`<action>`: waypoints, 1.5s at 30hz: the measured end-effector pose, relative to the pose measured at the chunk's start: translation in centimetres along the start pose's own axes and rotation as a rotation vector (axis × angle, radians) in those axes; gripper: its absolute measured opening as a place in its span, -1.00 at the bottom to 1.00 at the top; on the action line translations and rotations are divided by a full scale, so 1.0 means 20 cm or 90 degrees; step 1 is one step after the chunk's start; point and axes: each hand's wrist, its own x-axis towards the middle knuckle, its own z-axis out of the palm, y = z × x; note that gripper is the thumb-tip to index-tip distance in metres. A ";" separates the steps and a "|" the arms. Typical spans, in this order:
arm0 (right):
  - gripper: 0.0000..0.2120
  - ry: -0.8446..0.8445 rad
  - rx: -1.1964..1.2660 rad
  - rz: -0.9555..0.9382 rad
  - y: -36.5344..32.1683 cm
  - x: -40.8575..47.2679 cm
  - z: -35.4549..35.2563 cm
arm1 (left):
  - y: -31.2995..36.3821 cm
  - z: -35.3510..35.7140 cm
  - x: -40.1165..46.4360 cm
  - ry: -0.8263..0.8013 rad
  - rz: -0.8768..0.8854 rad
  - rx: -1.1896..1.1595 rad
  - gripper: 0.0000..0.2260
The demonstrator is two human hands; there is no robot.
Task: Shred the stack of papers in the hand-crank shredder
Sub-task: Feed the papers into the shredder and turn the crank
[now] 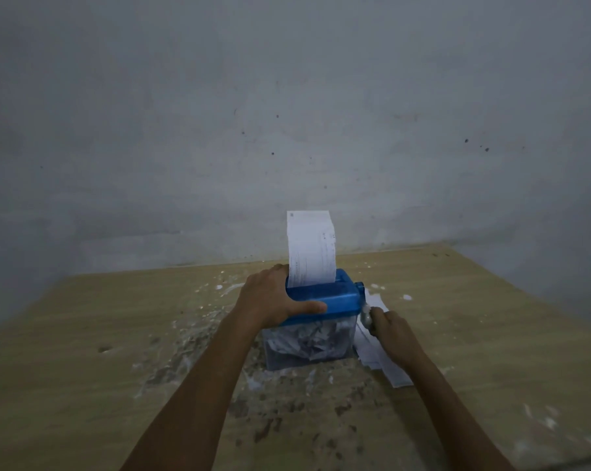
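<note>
On the wooden desk, blue-lidded clear plastic shredder is clamped by left hand — white sheet held upright in slot; white crank handle is grasped by right hand — remaining papers just beside.

Head camera looks forward and down over the table.

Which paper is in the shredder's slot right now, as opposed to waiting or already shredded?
The upright sheet standing in the blue shredder top. The other sheets lie flat on the table by the right hand; the shreds fill the clear bin.
</note>
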 end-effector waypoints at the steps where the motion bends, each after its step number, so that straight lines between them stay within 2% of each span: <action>1: -0.71 0.036 0.019 -0.011 0.00 -0.02 0.01 | 0.00 0.00 0.00 -0.005 -0.001 -0.001 -0.11; 4: -0.86 0.091 0.031 -0.014 -0.07 -0.05 -0.02 | 0.01 -0.01 0.00 -0.022 -0.002 0.006 -0.13; 7: -0.76 0.098 0.284 0.106 -0.09 -0.06 -0.08 | 0.02 -0.02 -0.01 -0.033 0.002 0.017 -0.16; 10: -0.71 0.144 0.403 0.126 -0.15 -0.05 -0.15 | 0.02 -0.02 -0.01 -0.040 0.010 0.035 -0.18; 12: -0.65 0.185 0.446 0.124 -0.17 -0.01 -0.17 | 0.01 -0.03 0.00 -0.056 0.020 0.041 -0.19; 16: -0.65 0.282 0.505 0.156 -0.22 0.09 -0.21 | -0.02 -0.02 0.02 -0.065 0.042 0.037 -0.35; 19: -0.59 0.299 0.501 0.161 -0.24 0.18 -0.25 | -0.04 -0.01 0.02 -0.065 0.052 0.029 -0.36; 24: -0.56 0.260 0.445 0.160 -0.26 0.34 -0.32 | -0.05 0.00 0.03 -0.069 0.055 0.016 -0.30; 31: -0.55 0.216 0.448 0.160 -0.27 0.41 -0.33 | -0.06 0.00 0.02 -0.066 0.054 -0.001 -0.23; 37: -0.54 0.116 0.459 0.184 -0.25 0.49 -0.27 | -0.05 0.00 0.02 -0.067 0.052 -0.009 -0.25; 39: -0.54 0.090 0.421 0.197 -0.24 0.52 -0.26 | -0.05 0.00 0.02 -0.062 0.053 -0.007 -0.26; 42: -0.61 -0.004 0.306 0.260 -0.18 0.55 -0.16 | -0.05 0.00 0.01 -0.059 0.049 -0.008 -0.26; 45: -0.68 -0.093 0.221 0.189 -0.13 0.46 -0.06 | -0.05 0.00 0.02 -0.066 0.040 -0.009 -0.24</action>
